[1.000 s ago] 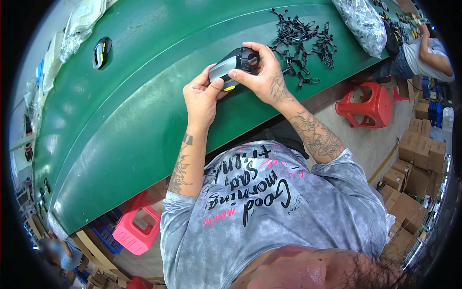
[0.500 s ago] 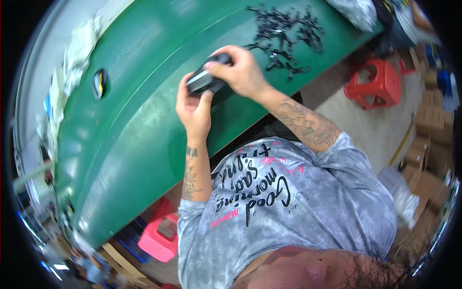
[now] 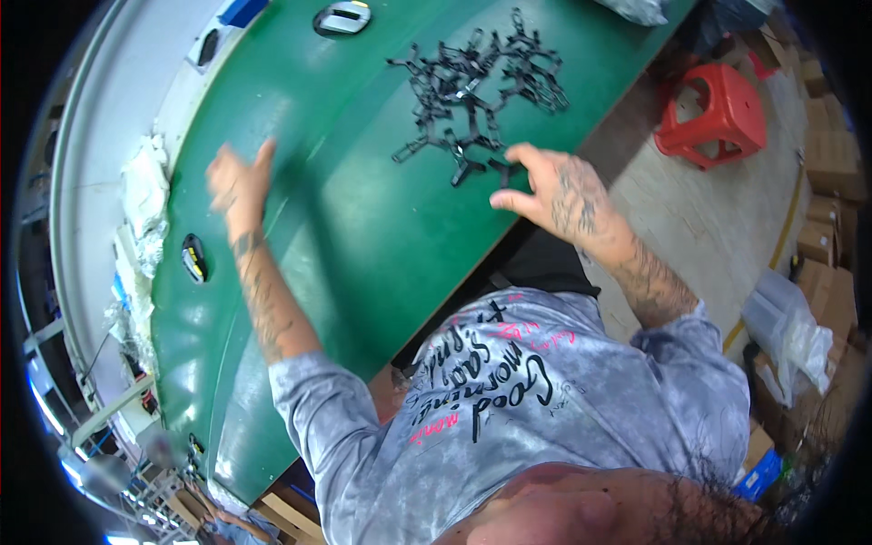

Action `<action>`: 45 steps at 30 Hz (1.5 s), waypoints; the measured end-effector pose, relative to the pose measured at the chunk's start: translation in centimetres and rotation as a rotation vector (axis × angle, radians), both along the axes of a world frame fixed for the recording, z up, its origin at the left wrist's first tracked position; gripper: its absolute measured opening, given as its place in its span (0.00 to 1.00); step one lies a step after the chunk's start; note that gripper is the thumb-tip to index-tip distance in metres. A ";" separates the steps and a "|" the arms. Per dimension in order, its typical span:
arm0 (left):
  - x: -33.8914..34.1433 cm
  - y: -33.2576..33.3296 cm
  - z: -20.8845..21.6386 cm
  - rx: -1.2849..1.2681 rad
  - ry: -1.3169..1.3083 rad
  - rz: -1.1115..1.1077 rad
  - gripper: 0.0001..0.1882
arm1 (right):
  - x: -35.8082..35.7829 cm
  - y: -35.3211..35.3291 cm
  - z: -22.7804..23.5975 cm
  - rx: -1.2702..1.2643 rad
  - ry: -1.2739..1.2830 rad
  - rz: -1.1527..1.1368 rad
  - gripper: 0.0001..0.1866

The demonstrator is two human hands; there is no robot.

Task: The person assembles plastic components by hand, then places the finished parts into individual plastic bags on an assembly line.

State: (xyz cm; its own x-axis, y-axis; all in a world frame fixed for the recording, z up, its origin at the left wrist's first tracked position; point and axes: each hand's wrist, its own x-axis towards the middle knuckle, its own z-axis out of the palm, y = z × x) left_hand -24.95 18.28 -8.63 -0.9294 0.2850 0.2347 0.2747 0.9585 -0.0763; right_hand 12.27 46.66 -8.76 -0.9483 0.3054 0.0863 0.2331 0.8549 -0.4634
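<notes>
My left hand (image 3: 238, 186) is over the far left part of the green table (image 3: 300, 245), slightly blurred, with thumb and fingers apart and nothing visible in it. My right hand (image 3: 556, 189) is at the near side of a loose pile of black branching plastic frames (image 3: 463, 86). Its thumb and forefinger stand apart, on either side of one small black frame (image 3: 503, 171); no firm grip shows. A rounded black-and-silver device (image 3: 342, 18) lies at the table's far edge. A smaller black device with yellow marks (image 3: 193, 259) lies beyond my left forearm.
Crumpled white plastic wrapping (image 3: 145, 195) lines the table's far left edge. A red plastic stool (image 3: 713, 116) stands on the floor to the right. Cardboard boxes (image 3: 822, 241) and a clear plastic bag (image 3: 788, 336) are along the right side.
My hands have parted: the left has gone outward to the left, the right to the pile's near side. The dark device both held no longer shows in either. The view has shifted.
</notes>
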 end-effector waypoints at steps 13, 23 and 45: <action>-7.9 28.1 -3.8 0.286 -0.232 0.062 0.37 | 0.7 1.9 -1.8 -0.624 0.115 -0.169 0.11; 8.9 4.7 2.6 1.044 -0.727 -0.366 0.35 | 0.1 1.1 0.5 -1.224 0.274 -0.131 0.11; 20.9 -0.4 -5.1 1.958 -1.156 -0.223 0.29 | -10.5 -10.8 -1.0 -0.487 0.353 0.020 0.11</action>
State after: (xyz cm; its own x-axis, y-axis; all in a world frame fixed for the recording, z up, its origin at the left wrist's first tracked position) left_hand -4.00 17.93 -13.77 -0.8266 0.5368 -0.1690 -0.4234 -0.3953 0.8151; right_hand 1.77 35.87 -9.74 -0.8939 0.3711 0.2515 -0.0197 0.5279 -0.8491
